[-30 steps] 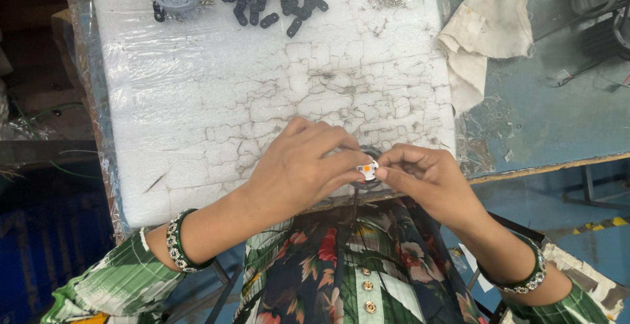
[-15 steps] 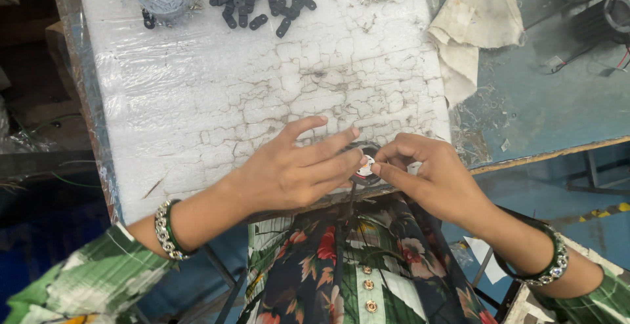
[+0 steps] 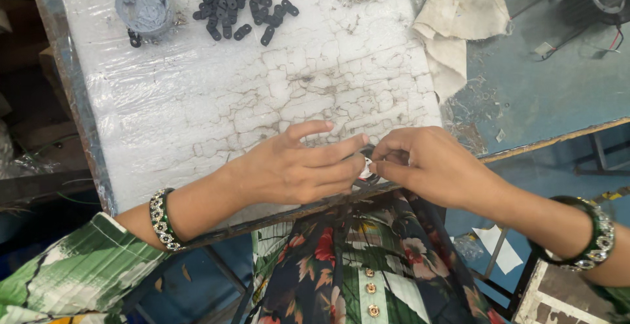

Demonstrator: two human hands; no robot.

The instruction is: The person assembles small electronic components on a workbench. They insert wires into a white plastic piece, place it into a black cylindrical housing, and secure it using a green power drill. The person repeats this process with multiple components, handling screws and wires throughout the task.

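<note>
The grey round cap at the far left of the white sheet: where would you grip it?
Grip the grey round cap across its side wall, coming from above. It sits flat and round; keep fingers off the near-left, where a small black piece touches it.

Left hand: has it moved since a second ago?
No real move. The left hand stays at the near edge of the white cracked sheet, fingertips meeting the right hand on the small round part; only the index finger has lifted.
</note>
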